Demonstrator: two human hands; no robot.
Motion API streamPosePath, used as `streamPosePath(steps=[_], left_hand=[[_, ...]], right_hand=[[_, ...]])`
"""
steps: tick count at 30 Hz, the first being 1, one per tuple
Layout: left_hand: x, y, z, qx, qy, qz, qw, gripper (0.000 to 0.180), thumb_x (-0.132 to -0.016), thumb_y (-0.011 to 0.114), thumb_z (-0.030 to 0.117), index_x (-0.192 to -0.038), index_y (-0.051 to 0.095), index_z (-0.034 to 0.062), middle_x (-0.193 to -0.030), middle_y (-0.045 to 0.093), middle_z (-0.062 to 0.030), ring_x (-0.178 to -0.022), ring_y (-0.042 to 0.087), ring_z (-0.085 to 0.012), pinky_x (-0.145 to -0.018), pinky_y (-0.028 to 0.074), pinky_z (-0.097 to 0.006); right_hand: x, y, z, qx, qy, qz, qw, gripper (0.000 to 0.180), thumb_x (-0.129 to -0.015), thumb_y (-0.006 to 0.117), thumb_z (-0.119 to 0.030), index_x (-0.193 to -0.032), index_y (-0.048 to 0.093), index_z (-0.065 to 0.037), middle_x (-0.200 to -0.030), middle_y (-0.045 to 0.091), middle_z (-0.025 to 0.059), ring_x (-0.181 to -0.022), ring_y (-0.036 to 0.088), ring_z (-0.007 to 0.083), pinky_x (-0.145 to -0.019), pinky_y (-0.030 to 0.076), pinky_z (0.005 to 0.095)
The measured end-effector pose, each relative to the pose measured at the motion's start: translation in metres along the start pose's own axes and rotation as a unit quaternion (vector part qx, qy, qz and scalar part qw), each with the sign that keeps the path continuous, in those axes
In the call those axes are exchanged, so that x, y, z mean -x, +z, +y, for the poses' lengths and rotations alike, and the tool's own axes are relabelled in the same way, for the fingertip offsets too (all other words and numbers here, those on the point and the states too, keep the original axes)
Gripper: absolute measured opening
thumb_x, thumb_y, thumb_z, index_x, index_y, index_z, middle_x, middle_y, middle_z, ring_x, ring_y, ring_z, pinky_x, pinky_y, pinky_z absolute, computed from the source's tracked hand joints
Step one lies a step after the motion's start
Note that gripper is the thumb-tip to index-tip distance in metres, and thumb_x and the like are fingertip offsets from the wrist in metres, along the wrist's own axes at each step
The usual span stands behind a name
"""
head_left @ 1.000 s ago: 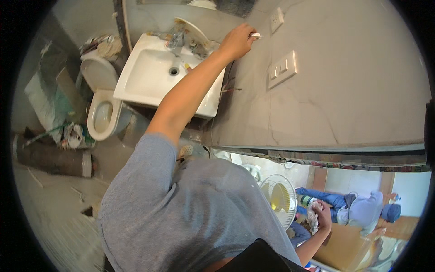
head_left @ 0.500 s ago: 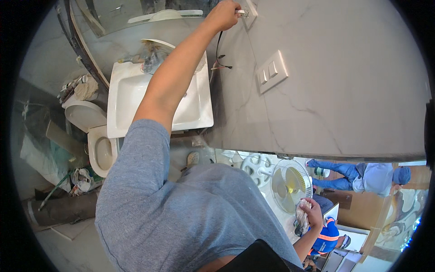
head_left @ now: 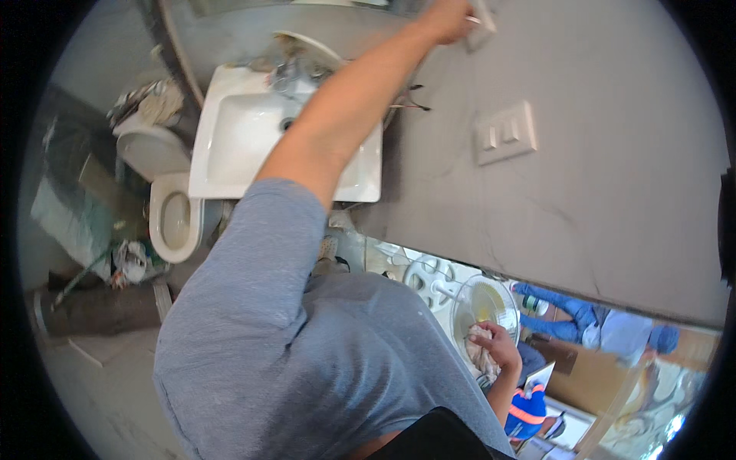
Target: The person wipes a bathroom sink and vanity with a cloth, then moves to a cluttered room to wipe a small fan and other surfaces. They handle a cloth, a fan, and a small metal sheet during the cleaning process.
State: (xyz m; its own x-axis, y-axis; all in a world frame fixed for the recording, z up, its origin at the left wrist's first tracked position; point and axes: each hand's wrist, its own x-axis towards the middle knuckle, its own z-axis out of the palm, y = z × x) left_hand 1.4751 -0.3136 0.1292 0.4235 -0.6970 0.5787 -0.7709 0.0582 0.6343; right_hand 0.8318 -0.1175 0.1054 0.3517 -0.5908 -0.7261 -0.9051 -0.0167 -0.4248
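Note:
My left hand [head_left: 448,17] reaches far up to the grey stone wall [head_left: 613,192], fingers closed at the edge of a white wall plate [head_left: 483,14] near the picture's top. Whether it grips anything small there is hidden. My bare left forearm crosses over a white washbasin [head_left: 230,146]. My right hand [head_left: 497,343] hangs low at my side, shut on a crumpled pale rag [head_left: 478,359], just in front of a round clear plastic cover [head_left: 491,303]. My grey shirt fills the lower middle.
A white double switch plate [head_left: 504,134] sits on the wall below my left hand. A toilet [head_left: 172,222], rubbish and a dark roll [head_left: 84,310] lie at the left. Another person in blue [head_left: 606,326] and a cardboard box [head_left: 583,376] are at the lower right.
The view has swung so the basin and wall plates sit lower. My left hand moved from beside the plate onto it and stays there. My right hand keeps the rag.

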Motion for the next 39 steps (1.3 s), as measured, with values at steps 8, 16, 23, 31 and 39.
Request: streamPosePath(steps=[8,16,23,31,39], left_hand=[[0.129,-0.040,0.046,0.099,-0.069,0.338,0.933,0.047,-0.088,0.072,0.034,-0.121,0.063,0.0028,-0.111,0.068,-0.0183,-0.100,0.065,-0.0320,-0.088,0.051,-0.042],[0.514,-0.114,0.023,0.049,-0.484,0.304,0.819,0.042,-0.099,0.062,0.031,-0.073,0.062,-0.0024,-0.059,0.050,-0.0053,-0.060,0.044,-0.0080,-0.054,0.038,-0.030],[0.747,-0.133,-0.006,-0.162,-0.775,0.206,0.576,0.030,-0.094,0.062,0.030,-0.115,0.067,0.0091,-0.117,0.068,-0.0196,-0.113,0.063,-0.0366,-0.093,0.049,-0.047],[0.782,-0.200,0.011,-0.159,-0.924,0.066,0.342,0.050,-0.088,0.066,0.041,-0.131,0.063,0.0161,-0.137,0.060,-0.0132,-0.130,0.054,-0.0345,-0.106,0.042,-0.050],[0.967,-0.165,-0.061,-0.019,-0.955,-0.066,0.289,0.048,-0.089,0.070,0.029,-0.133,0.064,0.0144,-0.145,0.055,-0.0086,-0.131,0.054,-0.0314,-0.106,0.043,-0.047]], right_hand=[[-0.103,0.051,-0.018,0.076,-0.038,-0.131,0.988,0.030,-0.083,0.078,-0.021,-0.105,0.070,-0.002,-0.095,0.069,0.0048,-0.090,0.061,0.0147,-0.084,0.047,0.0317],[-0.157,0.106,-0.139,0.239,-0.207,-0.236,0.919,0.028,-0.088,0.071,-0.019,-0.108,0.066,-0.001,-0.097,0.070,0.0162,-0.090,0.066,0.0270,-0.083,0.049,0.0363],[-0.184,0.157,-0.216,0.303,-0.343,-0.292,0.840,0.030,-0.086,0.072,-0.019,-0.110,0.066,-0.001,-0.101,0.070,0.0202,-0.096,0.067,0.0369,-0.085,0.050,0.0400],[-0.177,0.223,-0.320,0.316,-0.405,-0.311,0.800,0.030,-0.083,0.073,-0.012,-0.110,0.066,-0.002,-0.102,0.070,0.0186,-0.097,0.066,0.0347,-0.087,0.050,0.0396],[-0.148,0.304,-0.450,0.318,-0.434,-0.337,0.773,0.030,-0.084,0.074,-0.007,-0.113,0.066,-0.002,-0.105,0.069,0.0144,-0.095,0.066,0.0259,-0.085,0.051,0.0345]])
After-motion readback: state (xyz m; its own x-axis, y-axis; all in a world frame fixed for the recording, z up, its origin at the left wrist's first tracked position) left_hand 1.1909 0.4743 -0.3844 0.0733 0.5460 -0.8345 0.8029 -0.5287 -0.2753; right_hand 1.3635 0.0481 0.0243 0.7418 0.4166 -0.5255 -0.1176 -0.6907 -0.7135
